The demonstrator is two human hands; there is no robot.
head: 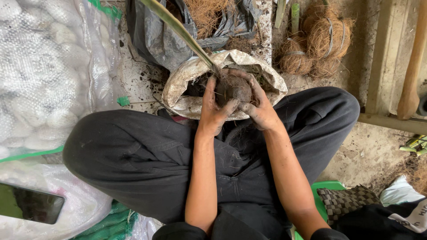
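While both soil-stained hands, left hand (214, 109) and right hand (258, 104), cup the dark fibrous root ball (233, 88) over the crumpled white sack (180, 84), even all-round pressure would likely pack it best.

loose black trousers, black top with sleeves pushed up, soil-smeared bare forearms

A rolled-down whitish sack (187, 84), soil-stained, stands on the floor before the knees. A clear plastic bag (40, 66) of white lumps fills the floor's left edge, trimmed green. A dark grey plastic bag (160, 38) of brown fibre lies at the far edge. A dark phone screen (29, 203) rests on white plastic at the near left corner.
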